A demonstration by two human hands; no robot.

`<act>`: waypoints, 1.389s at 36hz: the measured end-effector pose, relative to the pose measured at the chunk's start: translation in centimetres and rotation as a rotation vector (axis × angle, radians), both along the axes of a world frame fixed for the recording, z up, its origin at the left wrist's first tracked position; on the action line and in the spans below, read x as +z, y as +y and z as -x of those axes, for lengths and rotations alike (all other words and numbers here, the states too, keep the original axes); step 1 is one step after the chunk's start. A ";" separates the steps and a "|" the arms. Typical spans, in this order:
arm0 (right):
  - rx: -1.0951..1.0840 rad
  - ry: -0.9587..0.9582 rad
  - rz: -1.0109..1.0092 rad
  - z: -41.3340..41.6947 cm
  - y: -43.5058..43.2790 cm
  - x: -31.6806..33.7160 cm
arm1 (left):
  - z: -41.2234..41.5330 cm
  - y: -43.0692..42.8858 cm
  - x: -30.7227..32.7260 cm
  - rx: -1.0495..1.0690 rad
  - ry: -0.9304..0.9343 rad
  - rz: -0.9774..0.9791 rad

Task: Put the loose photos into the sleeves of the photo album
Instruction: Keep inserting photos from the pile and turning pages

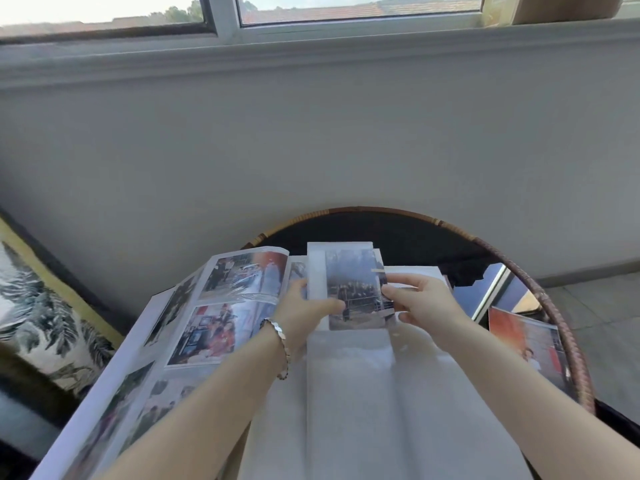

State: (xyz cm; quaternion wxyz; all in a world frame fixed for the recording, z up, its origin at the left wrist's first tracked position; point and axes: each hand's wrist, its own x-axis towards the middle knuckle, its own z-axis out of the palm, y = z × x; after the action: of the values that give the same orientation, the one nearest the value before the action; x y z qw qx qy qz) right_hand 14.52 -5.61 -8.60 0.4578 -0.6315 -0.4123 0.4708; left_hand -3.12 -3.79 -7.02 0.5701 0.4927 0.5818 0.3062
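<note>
Left hand and right hand pinch one photo by its side edges, over the album; risk: skewed entry creases a corner; loose photos near the tabletop edge may slide.

The album pages are milky white. The photo at 12 o'clock is grey-blue; the loose photo at 3 o'clock is orange-red. The table is black with a brown woven rim. The cushion at 9 o'clock shows dark leaves on white, edged yellow.
</note>
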 end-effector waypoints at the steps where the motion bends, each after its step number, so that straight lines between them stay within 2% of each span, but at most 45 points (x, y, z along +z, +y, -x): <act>1: -0.003 -0.017 -0.005 0.2 0.0 0.0 | 0.0 -0.1 -0.2 -0.024 0.004 -0.015; 6: 0.019 -0.050 -0.010 0.9 0.5 0.5 | 0.0 -0.1 -0.4 -0.010 -0.193 -0.034; 11: 0.092 -0.064 0.088 1.2 0.7 1.2 | 0.0 -0.1 -0.5 0.030 -0.236 -0.057; 15: 0.064 -0.022 0.159 1.1 0.6 1.7 | 0.0 0.1 -0.9 0.062 -0.218 -0.097; 28: -0.092 -0.068 0.079 1.5 0.3 1.4 | 0.3 -0.1 -1.0 0.019 -0.226 -0.066; 45: 0.051 -0.145 -0.019 0.8 -0.8 1.3 | 0.7 -0.4 -1.9 -0.096 -0.084 -0.207; 47: 0.005 -0.257 -0.085 -0.5 -1.7 1.1 | 0.7 -0.4 -2.1 -0.098 -0.039 -0.239; 50: -0.042 -0.714 -0.115 -3.6 -3.6 0.5 | 0.6 -0.5 -2.3 -0.088 0.009 -0.298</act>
State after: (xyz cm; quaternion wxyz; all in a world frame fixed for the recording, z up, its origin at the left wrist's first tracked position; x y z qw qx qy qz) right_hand 18.13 -9.25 -8.11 0.3292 -0.7376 -0.5590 0.1873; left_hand -3.74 -4.27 -9.35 0.5010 0.5982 0.5103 0.3616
